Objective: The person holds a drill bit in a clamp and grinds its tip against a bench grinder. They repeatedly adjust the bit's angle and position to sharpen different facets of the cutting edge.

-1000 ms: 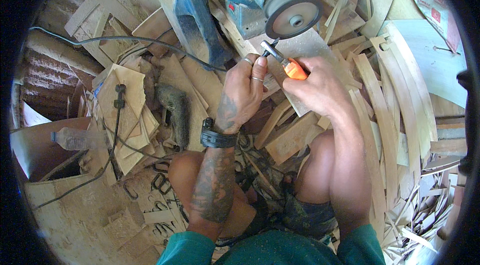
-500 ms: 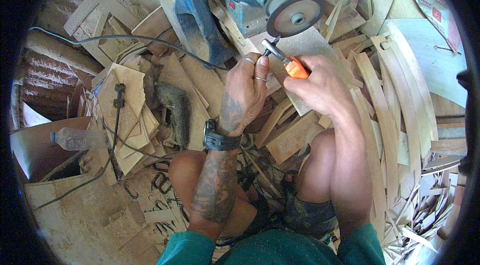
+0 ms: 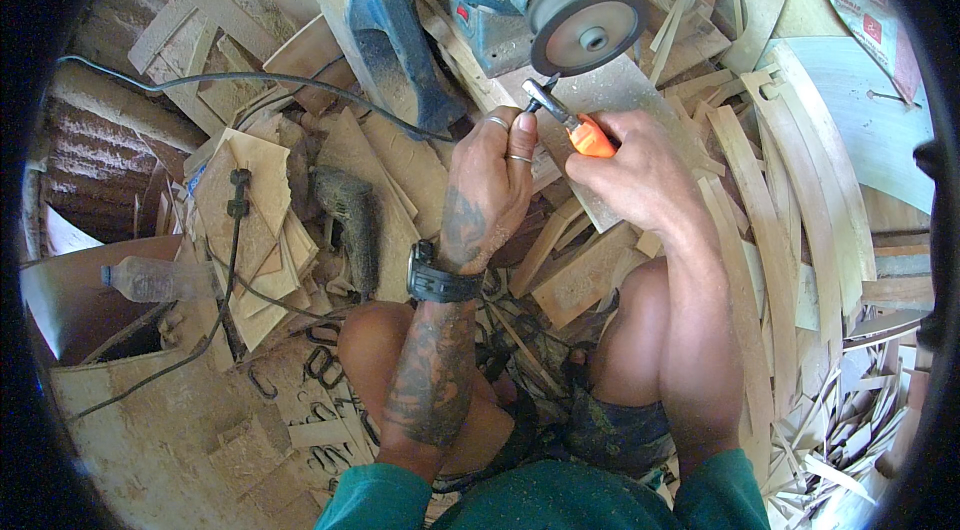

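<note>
pliers [image 3: 574, 124] with orange grips sit just below the grinding wheel [image 3: 588, 34], their metal head meeting a small dark piece [image 3: 534, 106] whose far tip points up toward the rim. we see only a narrow gap between that tip and the wheel's lower edge. beneath our hands lies a pale board [image 3: 668, 126], its near corner ending below the right hand [image 3: 640, 175]. left of the left hand [image 3: 488, 170], a dusty blue plastic body [image 3: 378, 50] and a dark cable [image 3: 320, 90] leave little room; on the right, long curved wood strips [image 3: 812, 200] crowd in beyond our forearm. the freest space we have is between our two forearms, above loose wood.

our left fingers pinch the dark piece between thumb and forefinger; our right fingers wrap the orange grips. whether the tool's own jaws bite the piece, we cannot tell.

against the frame a second ago, our left wrist and its black watch [image 3: 445, 275] sit slightly lower and further right, while the pliers and wheel hold nearly the same places.
</note>
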Motion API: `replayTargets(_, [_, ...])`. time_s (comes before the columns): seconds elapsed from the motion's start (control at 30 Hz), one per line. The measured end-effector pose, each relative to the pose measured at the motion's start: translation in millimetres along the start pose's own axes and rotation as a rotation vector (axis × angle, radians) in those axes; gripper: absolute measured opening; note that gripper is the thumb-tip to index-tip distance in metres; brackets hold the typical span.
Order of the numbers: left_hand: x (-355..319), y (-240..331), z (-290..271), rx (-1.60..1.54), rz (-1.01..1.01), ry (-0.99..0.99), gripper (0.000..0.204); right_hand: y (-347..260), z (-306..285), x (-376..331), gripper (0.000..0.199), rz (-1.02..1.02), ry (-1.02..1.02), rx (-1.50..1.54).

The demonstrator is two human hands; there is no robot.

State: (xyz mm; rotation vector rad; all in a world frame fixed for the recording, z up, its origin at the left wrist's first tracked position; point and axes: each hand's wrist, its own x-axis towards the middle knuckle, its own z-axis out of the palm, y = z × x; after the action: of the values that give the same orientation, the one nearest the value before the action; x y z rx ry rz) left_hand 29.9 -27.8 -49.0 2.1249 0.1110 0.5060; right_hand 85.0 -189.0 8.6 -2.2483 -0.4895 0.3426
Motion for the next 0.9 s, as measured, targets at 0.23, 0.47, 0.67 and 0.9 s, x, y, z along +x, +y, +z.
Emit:
replayTargets(0.23, [0.3, 0.7, 1.9, -0.029, -0.009, 0.018, 0.031, 1.9, 3.3, 1.2, 0.028, -0.007, 0.023, 0.031])
replayTargets(0.47, [0.6, -0.9, 3.5, -0.058, -0.008, 0.032, 0.032, -2.7, -2.5, 0.8, 0.029, 0.043, -0.028, 0.006])
replayTargets(0.67, [0.4, -1.0, 3.4, -0.045, -0.007, 0.033, 0.032, -4.9, -3.2, 0.1, 0.029, 0.052, -0.024, -0.014])
replayTargets(0.9, [0.4, -1.5, 3.4, -0.042, -0.002, 0.045, 0.031, -5.5, -3.0, 0.3, 0.029, 0.051, -0.031, -0.003])
